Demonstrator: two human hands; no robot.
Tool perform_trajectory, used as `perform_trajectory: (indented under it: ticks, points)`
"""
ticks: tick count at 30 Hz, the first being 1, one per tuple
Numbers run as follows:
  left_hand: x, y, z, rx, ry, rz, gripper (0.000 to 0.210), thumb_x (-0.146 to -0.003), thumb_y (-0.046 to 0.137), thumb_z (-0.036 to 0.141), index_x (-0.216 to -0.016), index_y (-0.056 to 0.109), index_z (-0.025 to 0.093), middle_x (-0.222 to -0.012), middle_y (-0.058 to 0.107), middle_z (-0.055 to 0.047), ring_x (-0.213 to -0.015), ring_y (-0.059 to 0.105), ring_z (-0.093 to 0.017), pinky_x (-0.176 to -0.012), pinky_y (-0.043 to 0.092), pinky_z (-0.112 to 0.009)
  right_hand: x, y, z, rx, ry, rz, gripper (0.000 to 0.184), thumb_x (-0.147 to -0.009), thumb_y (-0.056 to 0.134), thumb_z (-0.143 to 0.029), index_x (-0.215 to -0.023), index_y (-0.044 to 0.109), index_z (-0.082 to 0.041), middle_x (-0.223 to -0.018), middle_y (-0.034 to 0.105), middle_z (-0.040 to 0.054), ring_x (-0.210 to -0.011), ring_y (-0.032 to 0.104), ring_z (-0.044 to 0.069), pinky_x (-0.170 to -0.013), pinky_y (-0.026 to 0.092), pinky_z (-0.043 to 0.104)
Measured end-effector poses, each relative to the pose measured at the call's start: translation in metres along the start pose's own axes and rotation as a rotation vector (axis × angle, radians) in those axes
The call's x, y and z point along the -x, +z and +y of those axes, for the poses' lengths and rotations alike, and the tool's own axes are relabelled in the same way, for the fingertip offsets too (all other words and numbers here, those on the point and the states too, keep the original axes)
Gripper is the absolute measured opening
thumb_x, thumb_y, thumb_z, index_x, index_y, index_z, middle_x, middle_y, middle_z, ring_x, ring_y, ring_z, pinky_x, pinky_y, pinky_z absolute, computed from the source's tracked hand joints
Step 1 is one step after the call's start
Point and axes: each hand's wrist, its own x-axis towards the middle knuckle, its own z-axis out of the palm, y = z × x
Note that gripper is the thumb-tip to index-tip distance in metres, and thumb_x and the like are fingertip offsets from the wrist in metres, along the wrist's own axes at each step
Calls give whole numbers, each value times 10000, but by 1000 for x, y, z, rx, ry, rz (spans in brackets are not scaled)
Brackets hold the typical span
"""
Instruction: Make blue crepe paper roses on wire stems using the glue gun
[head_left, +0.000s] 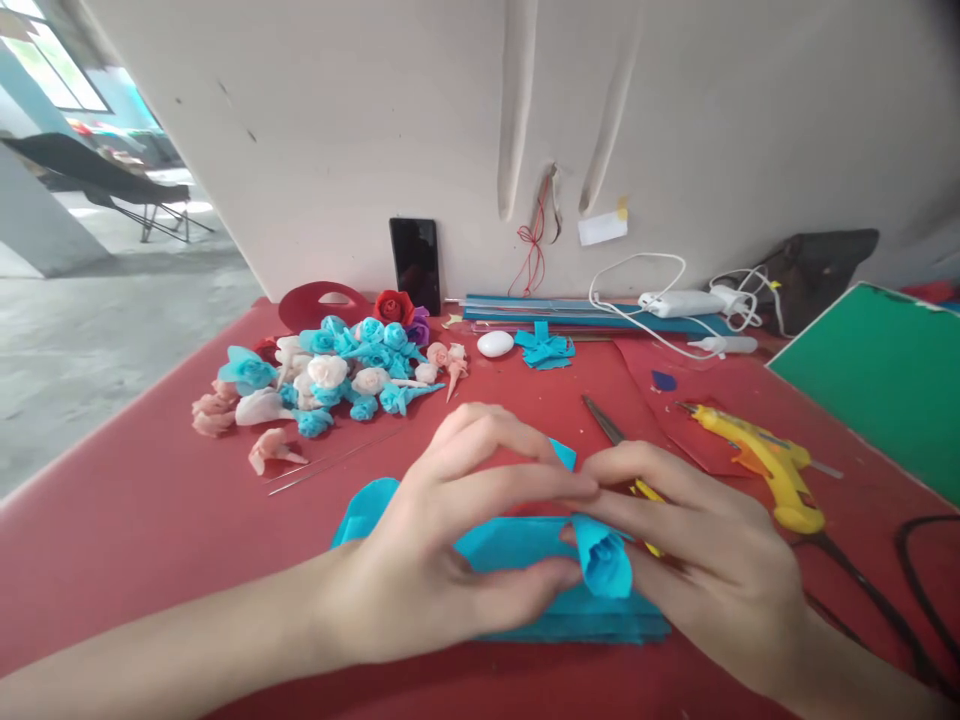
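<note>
A partly rolled blue crepe paper rose (604, 562) is held between my hands, its spiral end turned toward me. My left hand (442, 530) grips it from the left, thumb below and fingers arched over. On the other side my right hand (705, 545) has its fingers closed around the rose. Beneath both hands lies a stack of blue crepe paper sheets (510, 550), partly covered by them. Scissors (602, 418) with yellow handles rest behind my right hand, which hides part of them.
Finished blue, white and pink paper roses (326, 372) are piled at the left. A phone (416, 262) leans on the wall. Blue paper strips (545, 347) and a white egg-shaped object (496, 344) lie behind. A yellow glue gun (780, 470) and green board (877, 380) are at right.
</note>
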Motion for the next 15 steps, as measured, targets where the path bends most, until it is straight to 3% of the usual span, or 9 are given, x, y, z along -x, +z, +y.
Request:
perform_trajectory:
  ticks: [3,15]
  points:
    - [-4,-4,2,-109,47,9,172,-786,646,128,-954,652,166,-864,600,-25,-819,530,-142,-862,422,-319,-1,4,-1,-28,20,6,163,-915,486,-169,-908,649,-164,-785,600,31,-668,582,71,-563,470,153]
    - [2,-2,1,-87,105,40,109,-803,641,102,-876,711,142,-837,612,-28,-803,546,-128,-861,403,-336,3,6,-4,1,37,0,173,-918,478,-168,-849,635,-195,-785,625,17,-659,601,77,-552,475,167]
